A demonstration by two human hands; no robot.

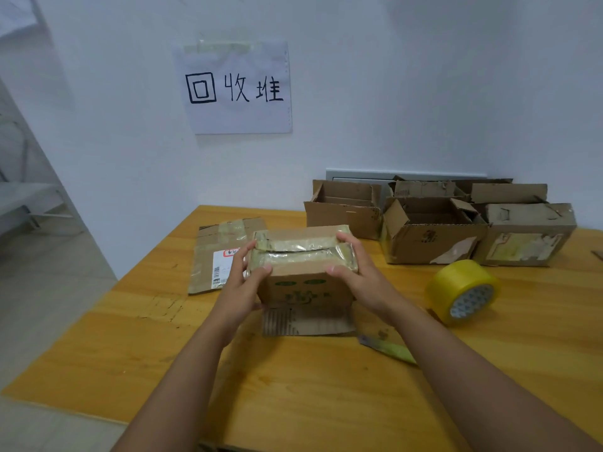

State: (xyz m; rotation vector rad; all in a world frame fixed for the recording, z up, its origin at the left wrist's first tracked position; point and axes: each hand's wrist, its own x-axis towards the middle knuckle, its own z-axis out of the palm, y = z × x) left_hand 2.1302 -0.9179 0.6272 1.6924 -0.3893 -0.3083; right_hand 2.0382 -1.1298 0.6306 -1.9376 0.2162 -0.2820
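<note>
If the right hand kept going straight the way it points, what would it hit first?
The taped cardboard box: the right hand grips its right end. Past it, the way looks free to the wall, though depth is unclear.

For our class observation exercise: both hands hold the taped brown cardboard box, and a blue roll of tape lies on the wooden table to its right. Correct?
No: the head view shows a yellow roll of tape, not a blue one; the rest holds.
</note>
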